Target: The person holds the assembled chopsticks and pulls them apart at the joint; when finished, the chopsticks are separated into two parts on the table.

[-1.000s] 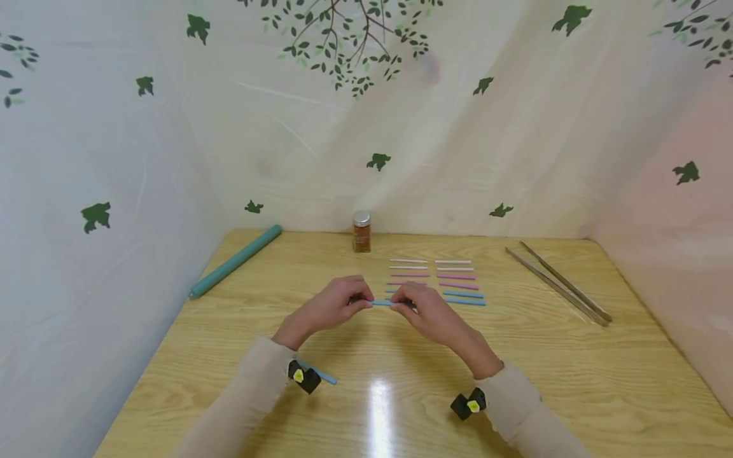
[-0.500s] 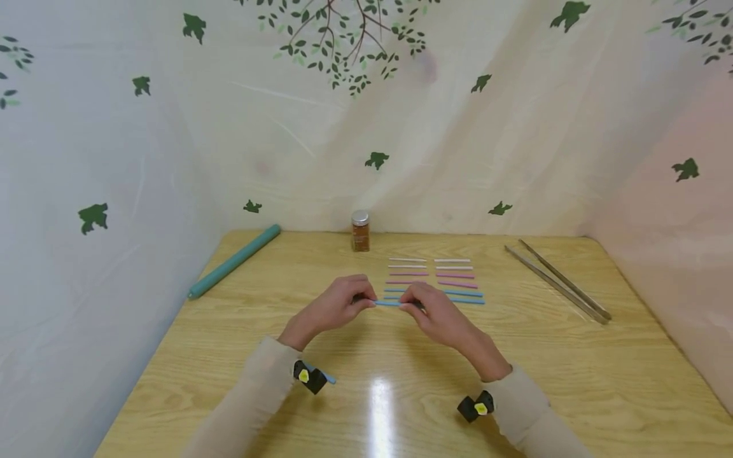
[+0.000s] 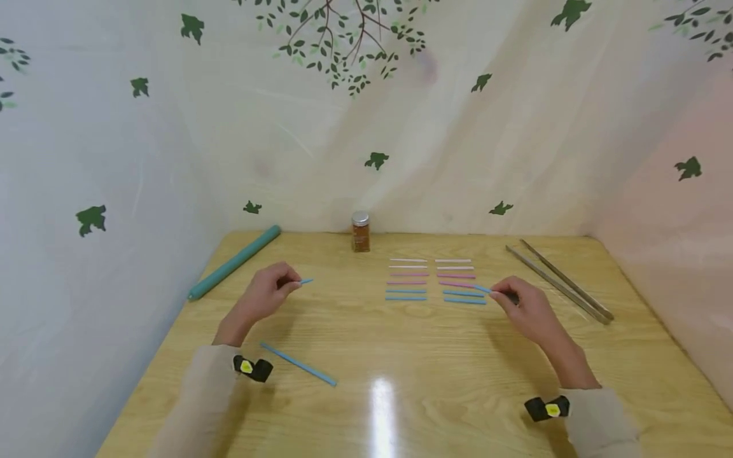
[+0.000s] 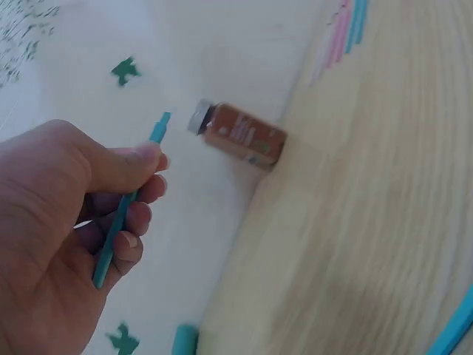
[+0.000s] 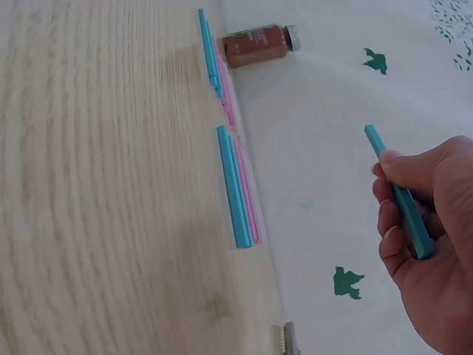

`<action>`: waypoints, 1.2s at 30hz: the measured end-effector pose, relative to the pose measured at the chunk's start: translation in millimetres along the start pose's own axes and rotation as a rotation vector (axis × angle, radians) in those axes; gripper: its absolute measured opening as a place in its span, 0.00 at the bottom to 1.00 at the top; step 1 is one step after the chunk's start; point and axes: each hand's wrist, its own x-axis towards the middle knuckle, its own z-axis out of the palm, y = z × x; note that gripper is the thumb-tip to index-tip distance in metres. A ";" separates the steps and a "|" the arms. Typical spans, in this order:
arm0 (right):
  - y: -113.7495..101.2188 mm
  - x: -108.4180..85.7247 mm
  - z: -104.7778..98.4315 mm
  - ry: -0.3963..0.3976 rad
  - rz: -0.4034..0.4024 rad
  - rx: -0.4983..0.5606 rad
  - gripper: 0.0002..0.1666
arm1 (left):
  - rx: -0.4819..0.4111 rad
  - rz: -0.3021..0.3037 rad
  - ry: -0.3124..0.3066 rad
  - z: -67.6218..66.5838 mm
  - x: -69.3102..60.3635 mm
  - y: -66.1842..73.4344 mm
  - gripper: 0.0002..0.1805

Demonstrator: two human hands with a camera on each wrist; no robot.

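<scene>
My left hand (image 3: 265, 294) pinches a slim blue straw piece (image 4: 159, 132) above the left of the table; a narrower tip shows at its end. On the right, my other hand (image 3: 529, 308) grips a thicker blue straw piece (image 5: 375, 137) between thumb and fingers, over the right end of the laid-out straws. A longer blue straw (image 3: 299, 364) lies slanted on the table near my left wrist. Two columns of short pieces lie at mid-table: white ones (image 3: 453, 261) at the back, pink ones (image 3: 408, 275) between, blue ones (image 3: 465, 301) in front. Those in the left column look thinner.
A small silver-capped jar (image 3: 361, 234) of reddish-brown contents stands by the back wall. A green roll (image 3: 235, 262) lies at the left edge. Long metal tongs (image 3: 561, 286) lie at the right. Printed cloth walls (image 3: 321, 127) enclose the wooden table (image 3: 389, 343).
Both hands held one blue straw together at the centre. It has come apart into two pieces, and the hands have moved away left and right, each with one. The slanted straw is now fully uncovered.
</scene>
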 end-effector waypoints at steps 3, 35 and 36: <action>7.3 -2.7 -2.1 -0.046 0.018 0.029 0.07 | -0.005 0.031 -0.076 11.2 3.9 4.1 0.03; 39.2 -11.9 33.6 -0.237 0.176 0.209 0.08 | -0.132 -0.107 -0.038 177.5 39.3 70.1 0.02; 39.2 -12.2 35.2 -0.237 0.180 0.213 0.08 | -0.119 -0.105 -0.026 179.5 39.4 70.3 0.02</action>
